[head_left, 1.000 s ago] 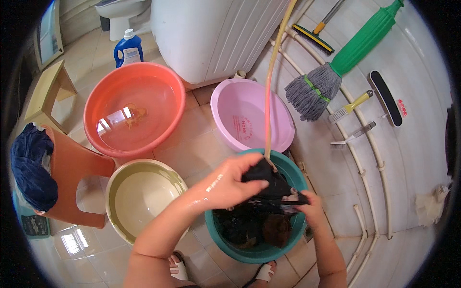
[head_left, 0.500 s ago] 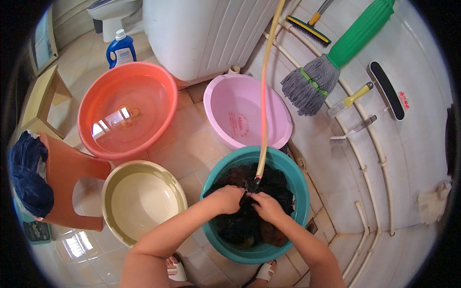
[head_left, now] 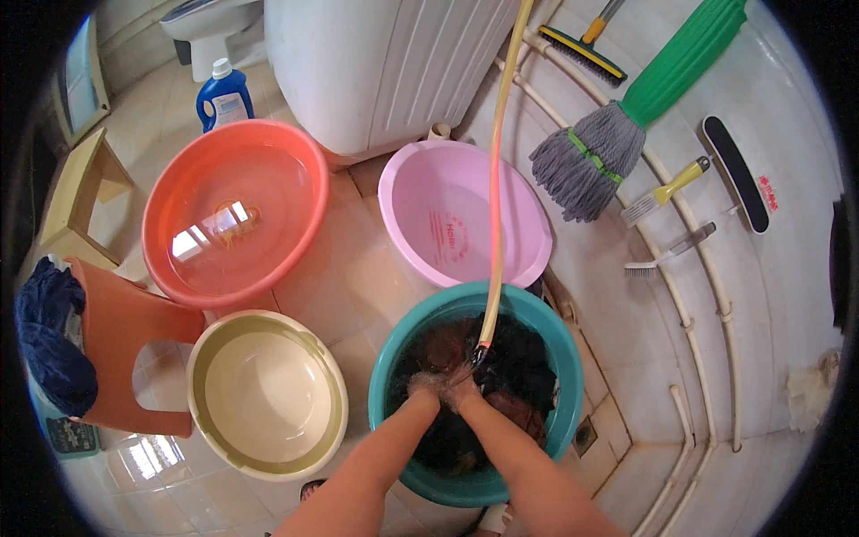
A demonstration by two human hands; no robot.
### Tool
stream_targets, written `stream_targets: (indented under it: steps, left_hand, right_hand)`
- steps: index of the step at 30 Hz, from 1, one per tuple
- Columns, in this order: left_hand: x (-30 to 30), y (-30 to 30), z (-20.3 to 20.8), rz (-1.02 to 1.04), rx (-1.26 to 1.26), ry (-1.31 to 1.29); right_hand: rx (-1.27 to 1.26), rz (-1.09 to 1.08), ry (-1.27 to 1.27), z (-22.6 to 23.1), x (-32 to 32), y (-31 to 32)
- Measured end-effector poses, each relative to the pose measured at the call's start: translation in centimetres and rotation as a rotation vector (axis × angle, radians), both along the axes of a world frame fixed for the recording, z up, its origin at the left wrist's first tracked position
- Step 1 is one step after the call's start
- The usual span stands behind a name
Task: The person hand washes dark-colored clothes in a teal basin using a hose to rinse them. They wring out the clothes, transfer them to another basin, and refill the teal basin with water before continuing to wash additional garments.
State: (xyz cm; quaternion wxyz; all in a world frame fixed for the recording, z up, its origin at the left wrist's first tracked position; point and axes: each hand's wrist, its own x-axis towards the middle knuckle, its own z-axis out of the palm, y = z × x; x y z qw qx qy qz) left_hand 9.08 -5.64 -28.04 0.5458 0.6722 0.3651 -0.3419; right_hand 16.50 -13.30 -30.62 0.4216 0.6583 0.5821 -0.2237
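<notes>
A teal basin holds dark wet clothes in water, black with some brownish parts. Above it hangs a pale hose, its dark end close to my hands. My left hand and my right hand are side by side among the clothes in the middle of the basin. Splashing water and blur hide the fingers of both, so their grip on the cloth does not show.
Left of the teal basin stands a cream basin; behind are a pink basin and an orange basin with water. Dark blue cloth lies on an orange stool. A mop and brushes hang by wall pipes.
Both hands have come together and gone lower into the wet clothes, where water now splashes. Before, they were at a bit of dark cloth by the hose end. The view has shifted slightly.
</notes>
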Motion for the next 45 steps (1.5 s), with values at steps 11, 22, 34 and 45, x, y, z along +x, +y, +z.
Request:
stream_targets:
  steps: [11, 22, 34, 45]
  left_hand:
    - [-1.7, 1.3, 6.2, -0.536, 0.518, -0.32]
    - [-6.0, 6.7, 13.8, -0.082, -0.157, -0.766]
    - [-5.2, 3.4, 10.3, -0.369, 0.787, -0.691]
    - [-4.4, -1.3, 4.5, -0.757, 0.82, -0.207]
  right_hand:
    - [0.821, -0.426, 0.403, 11.4, 0.2, -4.9]
    - [1.263, -1.149, 1.025, 31.2, 0.7, -7.3]
    - [0.711, -0.389, 0.636, 14.2, 0.3, -5.4]
    - [0.62, 0.008, -0.228, -2.2, -0.2, -1.9]
